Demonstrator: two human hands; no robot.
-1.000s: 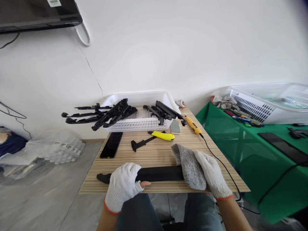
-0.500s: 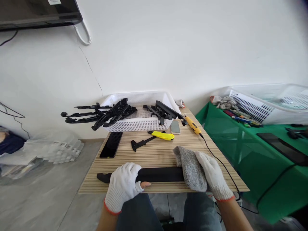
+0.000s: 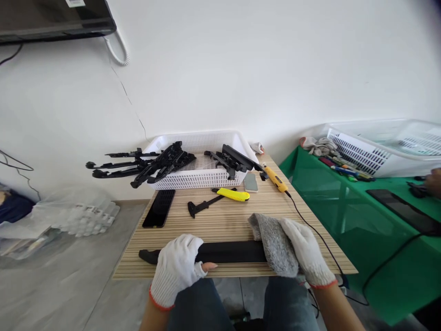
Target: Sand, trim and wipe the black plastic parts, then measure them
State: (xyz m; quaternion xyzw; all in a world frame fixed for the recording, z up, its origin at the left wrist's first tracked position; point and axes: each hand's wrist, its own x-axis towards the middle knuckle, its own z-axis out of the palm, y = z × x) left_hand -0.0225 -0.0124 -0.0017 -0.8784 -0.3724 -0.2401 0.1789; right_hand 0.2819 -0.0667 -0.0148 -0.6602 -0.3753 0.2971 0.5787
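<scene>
A long black plastic strip [image 3: 230, 252] lies flat along the front edge of the striped table [image 3: 220, 220]. My left hand [image 3: 181, 257], in a white knit glove with the thumb tip bare, is closed around the strip near its narrower, curved left end. In my right hand [image 3: 305, 248], also gloved, is a grey cloth [image 3: 277, 243], which drapes over the right end of the strip and hides it. The right fingers are partly hidden behind the cloth.
A white plastic basket [image 3: 200, 178] of black plastic parts [image 3: 165, 161] stands at the back. Before it lie a phone [image 3: 159, 208], a caliper [image 3: 198, 208], a yellow utility knife [image 3: 234, 194] and a yellow corded tool [image 3: 275, 178]. Right is a green-covered table [image 3: 317, 202]; another person's hand [image 3: 434, 182] shows there.
Both my hands keep their grip; the cloth and right hand have shifted only very slightly rightward. Another person's hand has come into view at the right edge.
</scene>
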